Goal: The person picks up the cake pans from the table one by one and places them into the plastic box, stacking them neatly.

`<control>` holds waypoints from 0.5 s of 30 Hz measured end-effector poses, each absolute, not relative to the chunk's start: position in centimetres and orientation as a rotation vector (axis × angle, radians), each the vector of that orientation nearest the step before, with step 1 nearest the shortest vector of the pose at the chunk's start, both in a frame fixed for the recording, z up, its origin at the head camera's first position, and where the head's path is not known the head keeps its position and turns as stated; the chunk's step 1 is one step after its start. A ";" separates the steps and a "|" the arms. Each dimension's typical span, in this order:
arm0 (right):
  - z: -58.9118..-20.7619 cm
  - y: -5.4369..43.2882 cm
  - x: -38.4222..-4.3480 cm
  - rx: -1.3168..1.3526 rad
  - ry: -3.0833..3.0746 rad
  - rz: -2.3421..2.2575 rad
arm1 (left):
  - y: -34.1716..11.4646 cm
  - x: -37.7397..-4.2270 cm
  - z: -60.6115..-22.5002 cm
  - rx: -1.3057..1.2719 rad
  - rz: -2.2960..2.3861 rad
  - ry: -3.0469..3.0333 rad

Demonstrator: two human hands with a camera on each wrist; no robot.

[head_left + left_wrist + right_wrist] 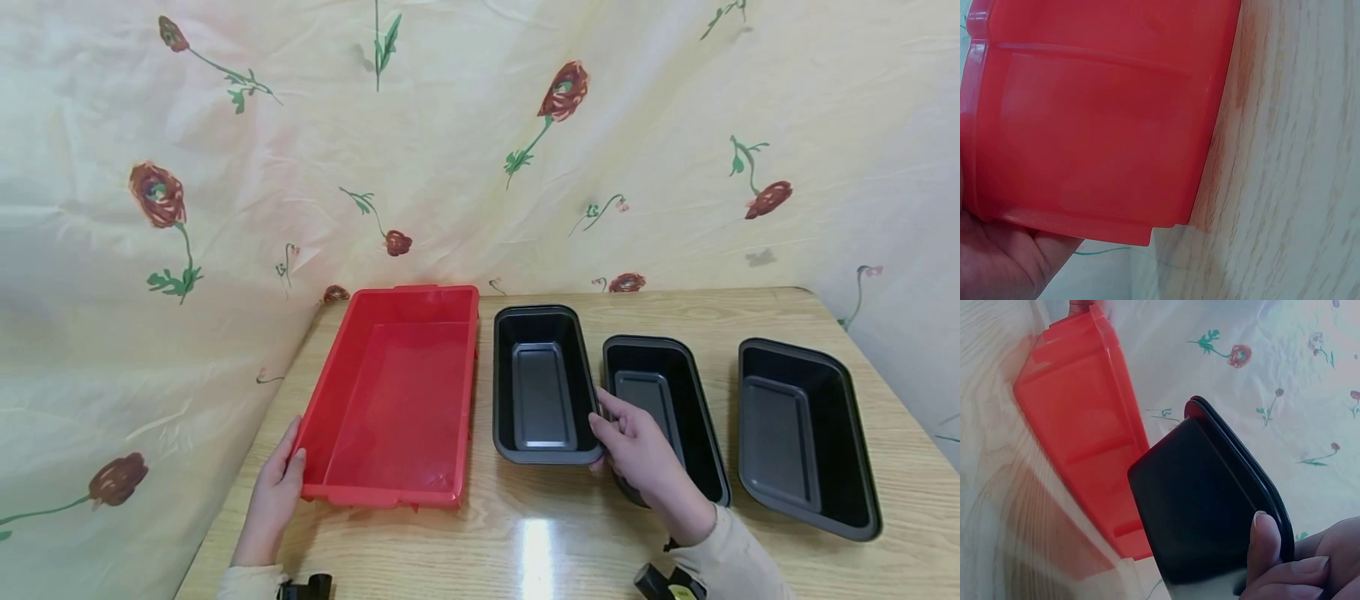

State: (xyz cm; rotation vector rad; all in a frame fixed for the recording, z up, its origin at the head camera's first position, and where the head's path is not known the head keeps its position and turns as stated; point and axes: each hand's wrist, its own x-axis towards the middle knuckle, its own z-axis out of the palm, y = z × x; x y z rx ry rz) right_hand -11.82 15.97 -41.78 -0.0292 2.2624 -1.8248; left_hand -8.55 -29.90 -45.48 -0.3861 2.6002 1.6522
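Note:
My right hand (637, 446) pinches the near right corner of a black loaf pan (538, 325). In the right wrist view this loaf pan (1191, 494) is tilted, with fingers (1266, 544) curled over its rim. To the left, a red plastic tray (405, 383) lies on the table, and my left hand (273, 492) grips its near left corner. The left wrist view shows the tray's outer wall (1097, 125) close up, with the left hand (1004, 262) under its rim. A second loaf pan (701, 400) is partly hidden behind my right hand; a third loaf pan (840, 433) is farther right.
Everything stands on a light wooden table (480, 533). A floral cloth (450, 150) hangs behind and along the left side. Light glares off the table's front part. A narrow gap separates the red tray from the held pan.

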 end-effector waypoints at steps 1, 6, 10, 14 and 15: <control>-41.7 15.9 -11.8 -0.033 2.256 -1.831 | -29.9 -8.6 -45.5 -0.384 1.653 2.604; -41.2 15.7 -11.7 -0.049 2.227 -1.861 | -29.9 -8.5 -45.5 -0.384 1.656 2.601; -40.9 15.6 -11.8 -0.058 2.202 -1.881 | -29.8 -8.6 -45.5 -0.415 1.661 2.578; -40.6 15.4 -12.1 -0.045 2.194 -1.885 | -29.7 -8.5 -45.5 -0.426 1.669 2.574; -40.5 15.3 -12.1 -0.047 2.191 -1.886 | -29.7 -8.5 -45.5 -0.422 1.667 2.581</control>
